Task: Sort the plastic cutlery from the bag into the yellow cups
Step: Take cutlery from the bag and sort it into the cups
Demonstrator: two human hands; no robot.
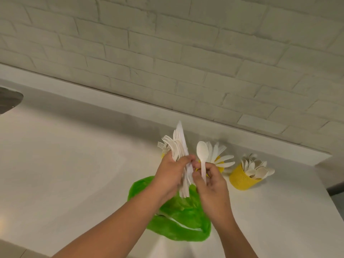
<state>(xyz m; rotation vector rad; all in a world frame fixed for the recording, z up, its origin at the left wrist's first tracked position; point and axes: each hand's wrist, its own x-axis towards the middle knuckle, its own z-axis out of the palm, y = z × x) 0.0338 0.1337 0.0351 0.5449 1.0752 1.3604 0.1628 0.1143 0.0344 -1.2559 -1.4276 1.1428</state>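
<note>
I see both hands raised over the counter (74,164), at lower centre of the frame. The left hand (171,172) is clenched round a bundle (179,146) of white forks and at least one knife, tines and blade pointing up, handles sticking out below the fist. The right hand (210,181), close against it on the right, pinches a single spoon (202,153) by the handle between thumb and fingers, bowl upward. The bag (178,220), green, lies crumpled on the counter beneath the hands; a white strip shows in its folds, and I cannot tell what it is. Three yellow cups stand beyond the hands, towards the wall (167,43). The right cup (240,180), right of centre, is in full view and holds spoons (258,170), bowls up. The middle cup (221,168) is mostly hidden by the right hand; knives (221,157) fan out of it. The left cup (163,155) shows only as a yellow sliver behind the left hand, with fork tines (160,145) above it. The wall, white brick, fills the upper frame. A grey object (9,99) is cut off at the left edge; I cannot identify it.
</note>
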